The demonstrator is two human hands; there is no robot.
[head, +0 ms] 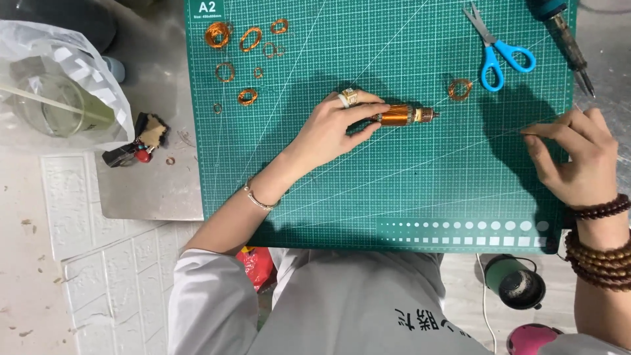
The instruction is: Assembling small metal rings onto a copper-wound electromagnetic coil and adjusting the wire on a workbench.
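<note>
My left hand (332,128), with a ring on one finger, holds a small motor armature (404,116) wound with copper wire against the green cutting mat (394,190). My right hand (578,154) hovers at the mat's right edge, thumb and forefinger pinched on a thin copper wire (480,133) that runs left toward the armature. A loose copper coil (460,89) lies just right of the armature.
Several copper wire coils (243,52) lie at the mat's top left. Blue-handled scissors (499,52) and a soldering iron (568,39) rest at the top right. A glass jar (49,105) in a plastic bag stands left. A small dark cup (519,283) sits below the mat.
</note>
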